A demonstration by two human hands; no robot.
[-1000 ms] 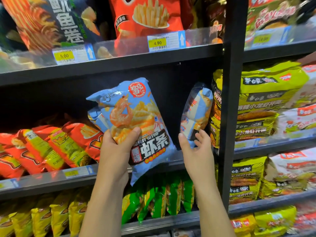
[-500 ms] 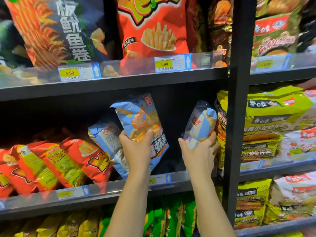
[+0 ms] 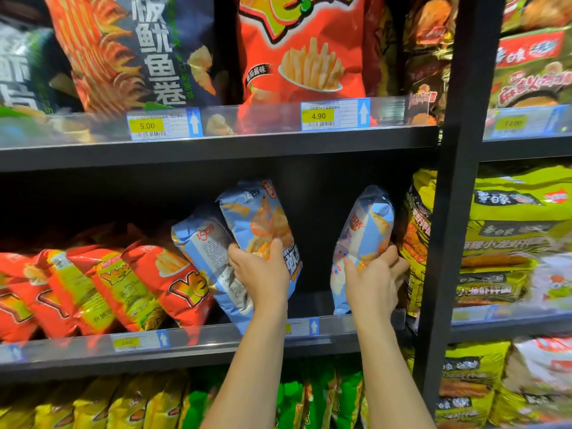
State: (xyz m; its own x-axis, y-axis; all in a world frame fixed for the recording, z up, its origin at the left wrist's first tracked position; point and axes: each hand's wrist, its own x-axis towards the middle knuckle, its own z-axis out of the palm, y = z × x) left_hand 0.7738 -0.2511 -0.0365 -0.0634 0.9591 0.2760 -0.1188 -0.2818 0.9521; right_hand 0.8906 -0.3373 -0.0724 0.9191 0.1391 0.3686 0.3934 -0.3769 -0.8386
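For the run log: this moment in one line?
left grip: holds shrimp-print bag | right grip: holds right blue bag | both bags at middle shelf

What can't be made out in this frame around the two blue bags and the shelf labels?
Head view:
- Price on the shelf label under the left blue bag: covered by the wrist of the left hand.
- Price on the yellow tag below the red bags: blurred.
- Front print of the right blue bag: turned sideways, partly covered by the right hand.
- Top-row packets: cut by the upper edge.
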